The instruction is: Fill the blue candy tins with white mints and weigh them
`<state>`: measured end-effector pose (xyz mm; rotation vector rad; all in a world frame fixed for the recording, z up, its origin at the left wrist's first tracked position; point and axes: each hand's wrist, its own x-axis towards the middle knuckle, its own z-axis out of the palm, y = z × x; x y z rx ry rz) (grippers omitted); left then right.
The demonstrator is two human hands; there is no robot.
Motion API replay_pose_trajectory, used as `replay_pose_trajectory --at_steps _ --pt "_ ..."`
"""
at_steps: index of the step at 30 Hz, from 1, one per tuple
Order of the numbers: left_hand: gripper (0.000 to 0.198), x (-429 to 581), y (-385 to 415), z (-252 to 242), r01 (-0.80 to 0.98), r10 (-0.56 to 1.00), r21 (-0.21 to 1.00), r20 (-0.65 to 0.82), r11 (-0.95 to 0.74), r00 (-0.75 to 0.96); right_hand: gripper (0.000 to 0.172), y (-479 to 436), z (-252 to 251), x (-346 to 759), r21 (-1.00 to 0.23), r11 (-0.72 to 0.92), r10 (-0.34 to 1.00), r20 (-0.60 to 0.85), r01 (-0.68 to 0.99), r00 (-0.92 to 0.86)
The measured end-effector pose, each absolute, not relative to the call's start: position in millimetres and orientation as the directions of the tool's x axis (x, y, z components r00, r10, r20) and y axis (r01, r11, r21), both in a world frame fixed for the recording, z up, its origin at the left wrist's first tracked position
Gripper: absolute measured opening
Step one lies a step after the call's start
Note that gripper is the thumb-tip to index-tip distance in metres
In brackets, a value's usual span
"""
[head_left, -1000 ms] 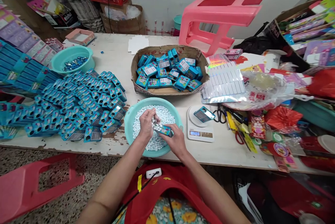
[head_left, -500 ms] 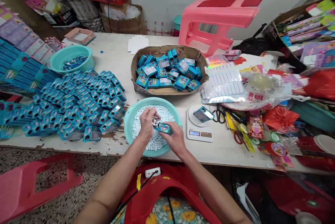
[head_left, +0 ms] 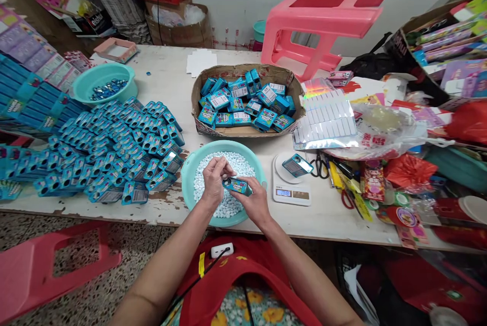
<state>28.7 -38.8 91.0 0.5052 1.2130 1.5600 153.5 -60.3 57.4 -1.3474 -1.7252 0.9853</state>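
My right hand (head_left: 255, 201) grips a small blue printed box (head_left: 239, 186) over a turquoise basin (head_left: 185, 176). The box lies tilted, its end with the hole turned toward my left hand (head_left: 213, 180). That hand is closed, fingers curled beside the box's end; what is inside them is hidden. Small white pellets (head_left: 228, 208) fill the basin beneath both hands. Right of the basin, another blue box (head_left: 298, 165) rests on a white digital scale (head_left: 291, 195) with a lit display.
Many blue boxes with round holes (head_left: 125, 153) cover the table's left side. Behind the basin stands a cardboard tray (head_left: 243, 135) of blue boxes. A second turquoise basin (head_left: 131, 82) holds shiny blue pieces. Scissors (head_left: 319, 166), a pink stool (head_left: 319, 16) and bags are at the right.
White pellets showed between my left fingers and the box; now they are out of sight there. The box's holed end has come nearer my left fingertips. The view has shifted slightly.
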Motion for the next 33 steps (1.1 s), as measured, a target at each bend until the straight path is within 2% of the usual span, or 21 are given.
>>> replay_pose_trajectory --at_steps 5,10,15,20,23,26,28,33 --pt "0.024 25.9 -43.0 97.4 -0.484 0.923 0.87 -0.254 0.088 -0.288 0.033 -61.1 58.6 155.8 -0.926 0.117 0.983 0.057 0.358 -0.175" --pt "0.023 15.0 -39.2 97.9 -0.486 0.894 0.873 -0.242 0.03 -0.378 0.04 -59.8 50.6 160.0 -0.983 -0.003 0.993 -0.024 0.184 -0.114" --pt "0.027 10.7 -35.9 74.1 -0.427 0.82 0.894 -0.343 0.135 -0.459 0.036 -61.7 41.1 153.0 -0.987 0.0 0.99 -0.022 0.162 -0.138" --pt "0.029 8.0 -36.2 52.7 -0.338 0.821 0.911 -0.372 0.234 -0.433 0.037 -61.5 40.9 155.6 -0.991 -0.02 0.995 -0.032 0.136 -0.09" --pt "0.029 4.5 -35.5 40.5 -0.178 0.845 0.933 -0.358 0.312 -0.396 0.04 -60.9 44.6 168.7 -0.994 -0.026 0.996 -0.035 0.107 -0.083" --pt "0.031 2.5 -36.1 25.7 0.152 0.887 0.906 -0.331 0.394 -0.323 0.041 -63.3 51.1 191.0 -0.997 -0.038 0.998 -0.042 0.069 -0.056" --pt "0.029 3.7 -38.2 17.6 0.312 0.906 0.86 -0.328 0.403 -0.267 0.042 -68.9 55.9 211.1 -0.997 -0.061 0.998 -0.062 0.047 -0.017" --pt "0.021 14.2 -43.3 12.6 0.457 0.928 0.807 -0.317 0.373 -0.198 0.041 -94.3 50.8 270.3 -0.986 -0.157 0.976 -0.147 0.051 0.159"
